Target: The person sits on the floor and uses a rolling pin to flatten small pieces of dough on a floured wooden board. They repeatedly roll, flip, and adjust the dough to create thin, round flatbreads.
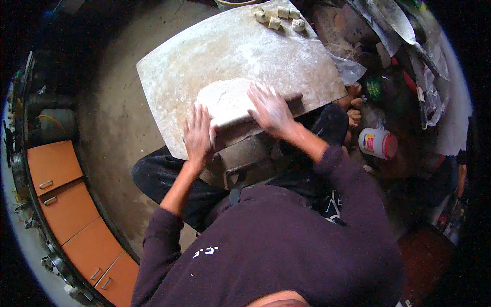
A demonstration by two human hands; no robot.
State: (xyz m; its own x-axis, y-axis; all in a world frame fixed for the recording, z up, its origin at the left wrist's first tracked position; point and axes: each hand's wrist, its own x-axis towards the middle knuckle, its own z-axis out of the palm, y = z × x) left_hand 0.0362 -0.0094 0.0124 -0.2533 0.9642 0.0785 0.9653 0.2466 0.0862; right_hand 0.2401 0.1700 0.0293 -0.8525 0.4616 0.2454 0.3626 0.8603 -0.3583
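A floured sheet of dough (226,96) lies near the front edge of a large wooden board (184,69). What looks like a wooden rolling pin (294,98) runs along the dough's near edge; its right end shows beyond my right hand. My left hand (198,132) rests palm down at the dough's left edge, fingers stretched out, with the thumb side by the pin's left end. My right hand (270,109) lies flat over the right part of the dough and pin, fingers spread and dusted with flour. What lies under both palms is hidden.
Several small dough pieces (274,23) sit at the board's far right corner. The board spans my knees. Right of it are plastic bags (349,69) and a white jar with a red lid (378,144). Orange cabinets (73,207) line the left; a bowl rim (238,4) shows beyond the board.
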